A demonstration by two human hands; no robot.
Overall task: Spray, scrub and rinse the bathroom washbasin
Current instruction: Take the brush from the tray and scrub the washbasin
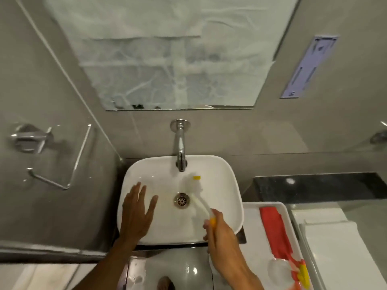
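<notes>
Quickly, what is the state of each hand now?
Left hand: open, fingers spread, over the washbasin, holding nothing.
Right hand: closed on the brush handle.

Glossy white ceramic washbasin point(230, 185) under the left hand point(136, 214); polished chrome tap point(180, 147) beyond; red cloth point(274, 229) right of the right hand point(219, 233).

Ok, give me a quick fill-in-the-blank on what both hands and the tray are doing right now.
1. The right hand holds a white brush with its head in the ____.
2. The left hand is spread open over the basin's ____ side.
3. The drain lies directly below the wall-mounted ____.
4. On the white tray, right of the basin, lies a ____ cloth.

Missing words: washbasin; left; tap; red
</notes>
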